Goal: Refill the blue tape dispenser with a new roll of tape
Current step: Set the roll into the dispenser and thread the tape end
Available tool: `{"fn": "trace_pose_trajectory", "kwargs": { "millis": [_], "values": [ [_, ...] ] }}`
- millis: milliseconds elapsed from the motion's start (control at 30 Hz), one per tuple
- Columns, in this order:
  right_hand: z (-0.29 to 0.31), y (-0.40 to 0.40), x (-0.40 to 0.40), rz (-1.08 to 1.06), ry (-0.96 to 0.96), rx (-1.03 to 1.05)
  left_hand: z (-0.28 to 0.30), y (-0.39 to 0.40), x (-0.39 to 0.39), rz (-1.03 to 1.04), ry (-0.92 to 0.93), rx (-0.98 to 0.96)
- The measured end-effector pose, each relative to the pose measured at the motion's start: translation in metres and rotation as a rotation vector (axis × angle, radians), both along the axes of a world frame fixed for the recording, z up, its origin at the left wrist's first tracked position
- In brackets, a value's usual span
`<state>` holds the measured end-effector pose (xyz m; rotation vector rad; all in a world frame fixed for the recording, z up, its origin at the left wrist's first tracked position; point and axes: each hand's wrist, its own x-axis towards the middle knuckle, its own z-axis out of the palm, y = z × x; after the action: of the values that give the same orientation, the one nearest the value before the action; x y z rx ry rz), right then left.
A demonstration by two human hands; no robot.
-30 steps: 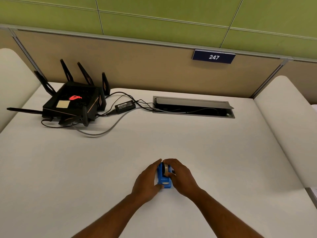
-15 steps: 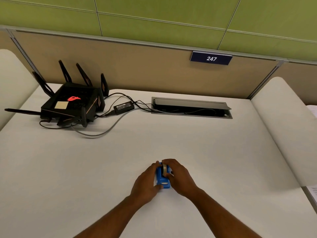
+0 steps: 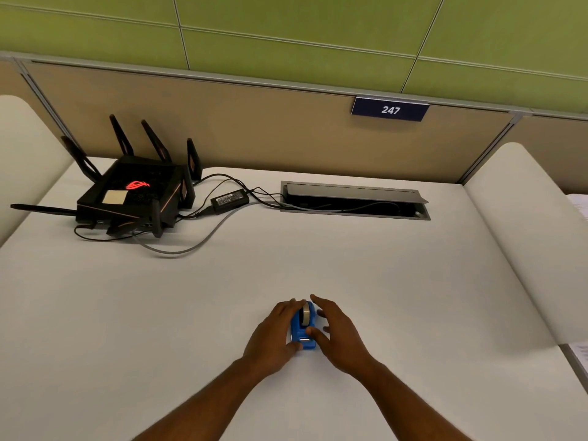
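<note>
A small blue tape dispenser (image 3: 301, 333) stands on the white desk (image 3: 397, 281) near its front middle. A roll of tape (image 3: 306, 311) sits upright in its far end. My left hand (image 3: 273, 333) grips the dispenser's left side, thumb at its near corner. My right hand (image 3: 338, 332) is close against the right side, fingers spread and lifted off the roll, with only the thumb resting by the dispenser's near end. The dispenser's sides are hidden by both hands.
A black router (image 3: 136, 195) with antennas stands at the back left, its power brick (image 3: 229, 197) and cables trailing to an open cable hatch (image 3: 353, 202) at the back middle. White padded dividers (image 3: 521, 224) flank the desk. Papers (image 3: 580, 206) lie at the far right.
My right hand's fingers have spread and lifted away from the roll, which now shows more plainly in the dispenser. My left hand keeps its hold. The dispenser has stayed in place.
</note>
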<state>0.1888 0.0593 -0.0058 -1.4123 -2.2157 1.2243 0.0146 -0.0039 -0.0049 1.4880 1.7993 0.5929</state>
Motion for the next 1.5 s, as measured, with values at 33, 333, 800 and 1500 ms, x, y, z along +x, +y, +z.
{"fn": "trace_pose_trajectory", "kwargs": {
  "millis": [33, 333, 800, 1500],
  "values": [
    [0.000, -0.002, -0.001, -0.024, -0.003, 0.028, 0.000, 0.000, 0.000, 0.004, -0.001, 0.006],
    [0.011, -0.018, -0.011, -0.411, -0.084, -0.080, -0.002, 0.003, -0.005, -0.019, 0.016, 0.008],
    [0.030, -0.008, -0.033, -0.664, 0.009, -0.515, 0.000, 0.006, -0.008, -0.058, 0.031, 0.039],
    [0.037, -0.010, -0.044, -0.818, 0.217, -0.712, -0.003, 0.003, -0.004, -0.062, 0.034, 0.058]
  ]
}}
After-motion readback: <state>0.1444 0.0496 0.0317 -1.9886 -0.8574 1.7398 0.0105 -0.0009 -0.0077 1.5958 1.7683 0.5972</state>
